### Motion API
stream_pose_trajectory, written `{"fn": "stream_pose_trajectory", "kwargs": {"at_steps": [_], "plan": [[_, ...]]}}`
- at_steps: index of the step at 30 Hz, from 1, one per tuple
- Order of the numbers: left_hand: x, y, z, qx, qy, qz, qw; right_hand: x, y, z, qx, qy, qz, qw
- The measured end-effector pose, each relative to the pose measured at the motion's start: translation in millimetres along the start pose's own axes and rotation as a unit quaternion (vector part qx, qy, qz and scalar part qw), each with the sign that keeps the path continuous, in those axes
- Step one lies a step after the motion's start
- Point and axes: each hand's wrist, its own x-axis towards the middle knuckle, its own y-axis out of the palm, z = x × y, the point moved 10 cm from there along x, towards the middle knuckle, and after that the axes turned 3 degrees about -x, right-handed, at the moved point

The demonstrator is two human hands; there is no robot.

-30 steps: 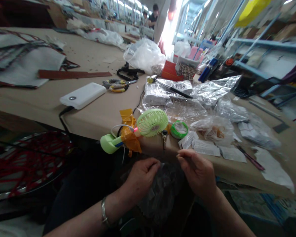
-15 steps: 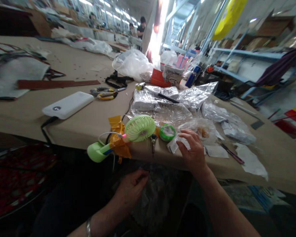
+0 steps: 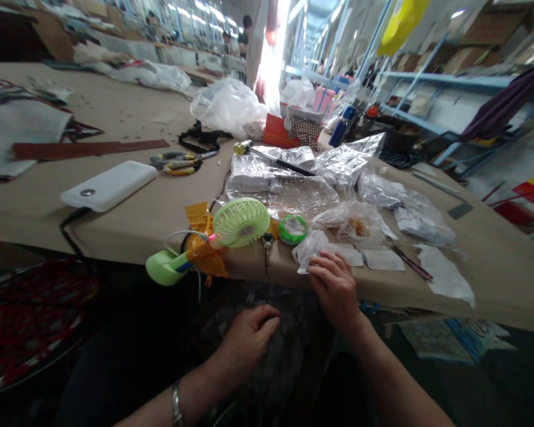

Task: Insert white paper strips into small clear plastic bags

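Several small white paper slips (image 3: 384, 260) lie near the front edge of the table (image 3: 493, 284); the right hand (image 3: 334, 284) bends over some, its grip unclear. Beyond sits a round green container (image 3: 292, 230), then a handheld fan (image 3: 241, 222). The left hand (image 3: 250, 334) curls below, any pinch indiscernible.

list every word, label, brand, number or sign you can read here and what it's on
No text can be read with certainty.
Plastic-wrapped bundle: dark marks like writing, too blurred to read.
White slip near the right hand: any print is too small to read.
Cardboard box: any print is too blurred to read.
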Motion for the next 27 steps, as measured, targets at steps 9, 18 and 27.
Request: {"fn": "stream_pose_trajectory", "kwargs": {"at_steps": [9,18,27], "plan": [[15.6,53.9,-25.8,-0.486,-0.136,0.080,0.860,-30.0,-21.8,46.9,0.134,-0.076,-0.003,0.988],[17.4,53.0,-13.6,-0.403,-0.187,0.024,0.896,-24.0,-27.0,-3.4,-0.059,0.029,0.025,0.998],[13.4,49.0,-7.2,-0.348,-0.204,0.012,0.915,-21.6,-17.2,-28.7,-0.159,0.052,0.058,0.984]]}}
